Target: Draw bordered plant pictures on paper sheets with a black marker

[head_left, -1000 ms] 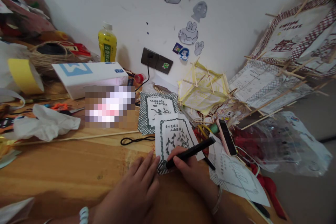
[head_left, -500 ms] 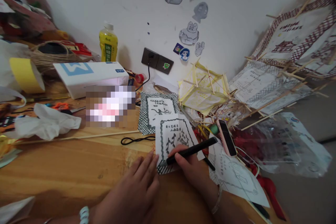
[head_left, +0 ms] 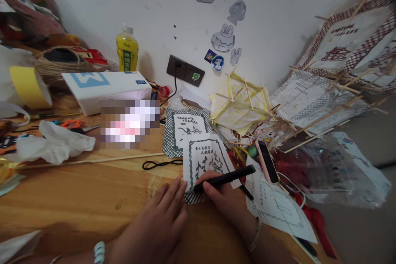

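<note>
My right hand (head_left: 221, 196) is closed round a thick black marker pen (head_left: 227, 178), its tip at the lower left corner of a white sheet of paper (head_left: 193, 164). Black writing, leaf shapes and a wavy drawn border cover that sheet, and cross-hatching fills its lower left edge. Fingers stretched out, my left hand (head_left: 163, 214) lies flat on the wooden table (head_left: 93, 189), its fingertips against the sheet's left edge. Behind, partly under this sheet, lies another drawn sheet (head_left: 172, 132) with a fully hatched border.
A pencil-drawn sheet (head_left: 278, 204) and a pink-cased phone (head_left: 266, 162) lie at the right. Stick-framed paper lanterns (head_left: 241, 103) stand behind. At the left are a white box (head_left: 105, 86), yellow bottle (head_left: 127, 49), tape roll (head_left: 29, 86) and crumpled tissue (head_left: 55, 142).
The marker has shifted slightly left and down along the sheet's lower left edge, with my right hand moving along. My left hand stays where it was.
</note>
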`<state>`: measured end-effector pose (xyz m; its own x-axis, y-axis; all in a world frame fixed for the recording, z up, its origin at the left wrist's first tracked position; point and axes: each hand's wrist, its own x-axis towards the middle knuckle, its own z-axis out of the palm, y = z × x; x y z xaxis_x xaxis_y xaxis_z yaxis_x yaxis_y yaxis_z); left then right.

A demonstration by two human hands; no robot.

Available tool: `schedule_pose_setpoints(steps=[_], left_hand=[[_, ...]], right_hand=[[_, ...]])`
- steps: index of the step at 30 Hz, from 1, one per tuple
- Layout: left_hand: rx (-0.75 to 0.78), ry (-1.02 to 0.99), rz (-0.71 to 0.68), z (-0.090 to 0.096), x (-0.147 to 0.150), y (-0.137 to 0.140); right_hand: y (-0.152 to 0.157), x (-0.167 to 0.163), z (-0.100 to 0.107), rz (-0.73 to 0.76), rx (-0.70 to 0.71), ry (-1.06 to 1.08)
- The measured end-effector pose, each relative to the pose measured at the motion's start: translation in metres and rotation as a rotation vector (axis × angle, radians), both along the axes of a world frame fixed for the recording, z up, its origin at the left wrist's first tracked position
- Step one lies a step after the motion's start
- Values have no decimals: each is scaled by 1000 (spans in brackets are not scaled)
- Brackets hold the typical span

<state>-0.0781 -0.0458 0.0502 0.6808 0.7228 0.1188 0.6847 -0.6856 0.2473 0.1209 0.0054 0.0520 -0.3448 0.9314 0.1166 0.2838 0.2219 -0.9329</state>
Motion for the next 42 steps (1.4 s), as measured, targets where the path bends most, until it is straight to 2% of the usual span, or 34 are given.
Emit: schedule_pose_setpoints(steps=[5, 20, 30, 35, 38, 42], left_hand=[[-34, 17, -15, 1, 0, 4], [19, 5, 3, 0, -2, -1], [5, -6, -11, 4, -1, 0], [-12, -2, -5, 3, -1, -2], [-22, -2, -6, 2, -1, -2], [-35, -1, -9, 5, -1, -1]], right_hand=[[0, 1, -2, -8, -3, 24], [1, 3, -4, -75, 15, 42], [1, 5, -8, -120, -29, 72], [0, 2, -3, -155, -51, 135], [1, 0, -3, -171, -41, 148], [1, -1, -6, -120, 19, 86]])
